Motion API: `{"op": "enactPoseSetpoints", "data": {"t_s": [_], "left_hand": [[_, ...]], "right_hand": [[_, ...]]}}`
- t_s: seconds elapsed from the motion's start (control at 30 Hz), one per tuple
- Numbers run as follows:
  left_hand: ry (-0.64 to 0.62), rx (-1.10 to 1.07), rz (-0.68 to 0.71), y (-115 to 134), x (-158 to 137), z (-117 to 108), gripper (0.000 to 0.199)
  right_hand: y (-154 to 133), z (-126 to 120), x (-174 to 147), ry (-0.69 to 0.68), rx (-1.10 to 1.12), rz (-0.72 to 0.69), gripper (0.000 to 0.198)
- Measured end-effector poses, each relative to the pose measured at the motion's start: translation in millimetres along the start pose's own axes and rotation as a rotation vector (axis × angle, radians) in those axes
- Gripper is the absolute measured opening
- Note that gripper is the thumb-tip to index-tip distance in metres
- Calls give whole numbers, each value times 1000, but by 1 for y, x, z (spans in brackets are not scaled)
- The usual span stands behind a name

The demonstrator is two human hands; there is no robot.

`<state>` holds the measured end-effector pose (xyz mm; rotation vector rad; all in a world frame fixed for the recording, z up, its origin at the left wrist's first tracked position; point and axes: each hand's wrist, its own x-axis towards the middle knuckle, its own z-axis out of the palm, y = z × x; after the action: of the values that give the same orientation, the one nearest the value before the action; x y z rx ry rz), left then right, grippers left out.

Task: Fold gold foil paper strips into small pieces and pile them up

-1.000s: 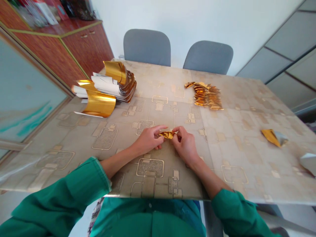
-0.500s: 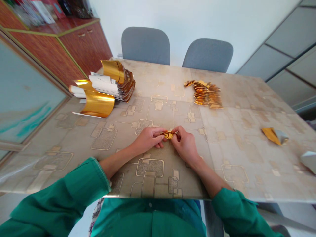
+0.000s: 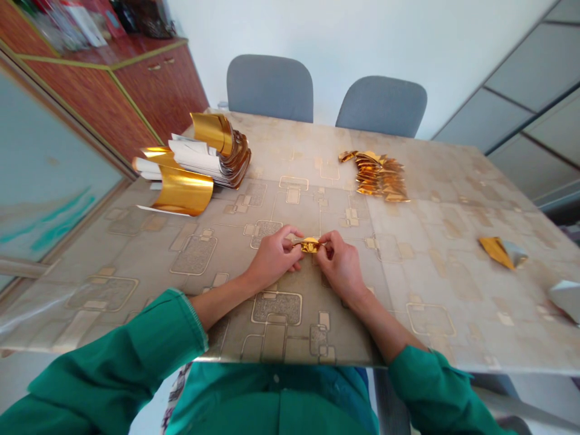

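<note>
Between my hands, just above the table's near middle, is a small folded gold foil paper ingot (image 3: pixel 310 245). My left hand (image 3: pixel 275 257) pinches its left end, with the index finger raised a little off it. At the right end, my right hand (image 3: pixel 339 263) grips it between thumb and fingers. The fingertips cover both ends of the paper. Farther back on the right lies a cluster of folded gold paper pieces (image 3: pixel 379 176). To the left stands a stack of curved gold and white paper sheets (image 3: pixel 199 158).
A patterned cloth (image 3: pixel 290 320) covers the table. Near its right side lie a gold and silver folded piece (image 3: pixel 502 252) and a white piece (image 3: pixel 566 299). Two grey chairs (image 3: pixel 270 87) stand at the far edge, and a wooden cabinet (image 3: pixel 158 90) is at the back left.
My left index finger has lifted off the gold paper, and its middle part looks more spread open. The view has shifted slightly; the piles lie as before.
</note>
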<state>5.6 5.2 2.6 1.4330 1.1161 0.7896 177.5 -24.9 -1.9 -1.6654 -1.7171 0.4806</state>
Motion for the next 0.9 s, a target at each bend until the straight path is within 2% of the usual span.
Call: {"op": "enactPoseSetpoints", "data": {"t_s": [0.23,0.57,0.77,0.9], "left_hand": [[49,1,4,-1,1,4,16],[8,103,17,-1,4,-1,28],[19,49,-8,-4,5,0,16],[55,44,-8,0,5,3,16]], "right_hand": [[0,6,-1,4,-29,-32,11],[-1,2,0,42,-4,-42,10],[-2,6,-2,11,-63,-42,11],[-5,9,-3,-20,-103,-36,14]]}}
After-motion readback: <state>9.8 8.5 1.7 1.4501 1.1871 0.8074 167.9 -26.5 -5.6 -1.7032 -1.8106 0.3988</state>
